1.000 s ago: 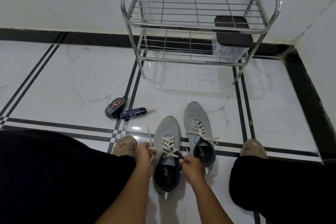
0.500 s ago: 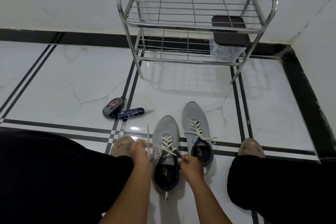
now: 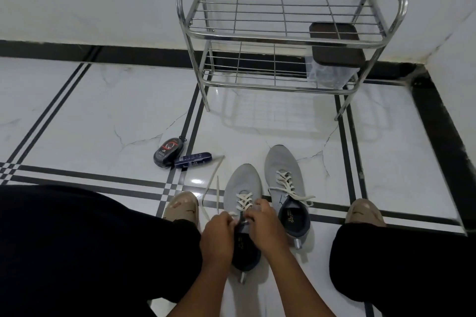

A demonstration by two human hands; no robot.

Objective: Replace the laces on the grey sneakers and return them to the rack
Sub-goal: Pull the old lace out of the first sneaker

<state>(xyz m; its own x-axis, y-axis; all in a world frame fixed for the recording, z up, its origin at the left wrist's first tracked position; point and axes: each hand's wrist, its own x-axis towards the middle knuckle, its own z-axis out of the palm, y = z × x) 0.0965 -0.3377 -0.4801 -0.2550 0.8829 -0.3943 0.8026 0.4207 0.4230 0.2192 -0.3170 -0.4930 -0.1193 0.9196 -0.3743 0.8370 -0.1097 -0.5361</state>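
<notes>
While the rack (image 3: pixel 291 33) stands against the wall at twelve o'clock, bare but for a dark-lidded tub (image 3: pixel 334 54) on its lower shelf at the right end, both grey sneakers sit on the floor (image 3: pixel 103 116) between the person's knees, toes toward the rack. The right shoe (image 3: pixel 286 183) at one o'clock is laced, its ends lying loose and untied across the collar. The left shoe (image 3: pixel 242 188) at six o'clock is the one in hand: the left hand (image 3: pixel 219 237) and right hand (image 3: pixel 265 226) meet over its upper eyelets, fingers curled in and pinched on the lace (image 3: pixel 244 201), though which strand each holds I cannot tell. One long lace end (image 3: pixel 212 183) trails out toward eleven o'clock. Two small dark cases (image 3: pixel 177 154) lie at ten o'clock. Likely risk: with the ends so uneven, a hard pull could drag the short end out of its eyelet or leave too little for a knot.
</notes>
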